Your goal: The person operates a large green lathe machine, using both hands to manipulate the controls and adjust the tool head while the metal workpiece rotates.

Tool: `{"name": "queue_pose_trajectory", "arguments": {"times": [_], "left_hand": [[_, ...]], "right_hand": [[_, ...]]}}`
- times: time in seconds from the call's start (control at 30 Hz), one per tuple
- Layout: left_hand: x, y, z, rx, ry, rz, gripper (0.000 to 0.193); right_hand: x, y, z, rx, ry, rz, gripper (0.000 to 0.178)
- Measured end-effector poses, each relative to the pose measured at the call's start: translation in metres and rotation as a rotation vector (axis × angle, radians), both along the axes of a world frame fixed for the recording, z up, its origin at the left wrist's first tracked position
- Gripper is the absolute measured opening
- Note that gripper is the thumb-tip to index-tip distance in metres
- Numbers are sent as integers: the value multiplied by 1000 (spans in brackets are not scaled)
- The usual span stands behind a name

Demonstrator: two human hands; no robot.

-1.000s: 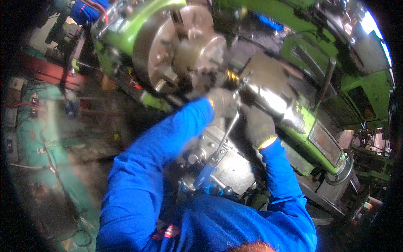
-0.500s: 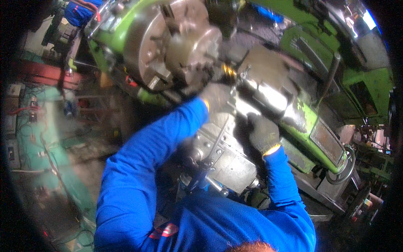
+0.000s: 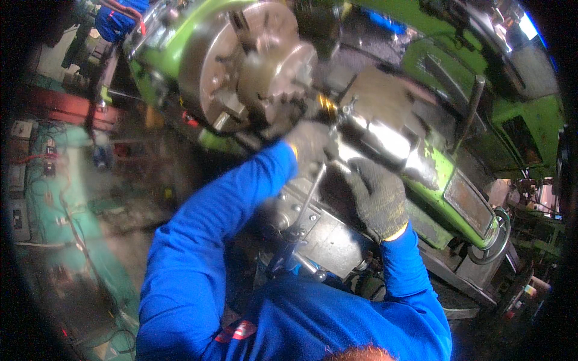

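Note:
My left hand (image 3: 312,143), in a dark glove, is blurred beside the tool post area, just below a gold-coloured drill bit (image 3: 327,103). Its fingertips are hard to make out, and I cannot see whether they hold anything. The drill bit sticks out from the bright metal tailstock barrel (image 3: 385,137) and points toward the lathe chuck (image 3: 208,66). My right hand (image 3: 382,197), in a dark grey knit glove with a yellow cuff, lies back-up below the barrel. Its fingers stretch up and left toward my left hand, with no object visible in them.
A round brown metal workpiece (image 3: 271,72) sits in the chuck. Below my hands is the lathe carriage (image 3: 337,243) with a long lever (image 3: 310,195). To the right stand the green tailstock body (image 3: 442,174) and its handwheel (image 3: 497,237). Another upright lever (image 3: 469,114) rises behind.
My right hand has turned, showing more of its back, with its fingers more stretched out. My left hand has shifted only slightly. The drill bit and the tailstock stay in place.

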State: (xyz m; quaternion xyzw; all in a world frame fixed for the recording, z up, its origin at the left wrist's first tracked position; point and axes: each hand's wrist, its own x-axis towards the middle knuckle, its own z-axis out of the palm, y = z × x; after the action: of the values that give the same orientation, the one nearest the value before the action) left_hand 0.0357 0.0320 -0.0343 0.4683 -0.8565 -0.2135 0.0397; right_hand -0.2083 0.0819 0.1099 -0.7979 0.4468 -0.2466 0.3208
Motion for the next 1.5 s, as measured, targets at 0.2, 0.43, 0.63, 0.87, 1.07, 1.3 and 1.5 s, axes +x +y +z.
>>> {"name": "queue_pose_trajectory", "arguments": {"times": [0.2, 0.43, 0.63, 0.87, 1.07, 1.3, 1.5], "left_hand": [[-4, 6, -13, 615, 791, 471, 34], [17, 5, -70, 362, 734, 319, 28], [-5, -3, 14, -9, -130, 47, 34], [-10, 0, 5, 19, 74, 105, 39], [-6, 2, -27, -61, 94, 173, 39], [-17, 1, 13, 210, 98, 291, 33], [-25, -3, 25, 760, 550, 776, 27]], "right_hand": [[2, -3, 2, -45, 79, 22, 22], [6, 1, 0, 26, 39, 5, 25], [15, -12, -5, 76, 8, -41, 29], [12, -13, -12, 805, -535, -23, 35], [19, -8, -19, 935, -822, 55, 33], [22, 1, -41, 1073, -1118, 14, 26], [13, -6, -44, 897, -779, -2, 24]]}}
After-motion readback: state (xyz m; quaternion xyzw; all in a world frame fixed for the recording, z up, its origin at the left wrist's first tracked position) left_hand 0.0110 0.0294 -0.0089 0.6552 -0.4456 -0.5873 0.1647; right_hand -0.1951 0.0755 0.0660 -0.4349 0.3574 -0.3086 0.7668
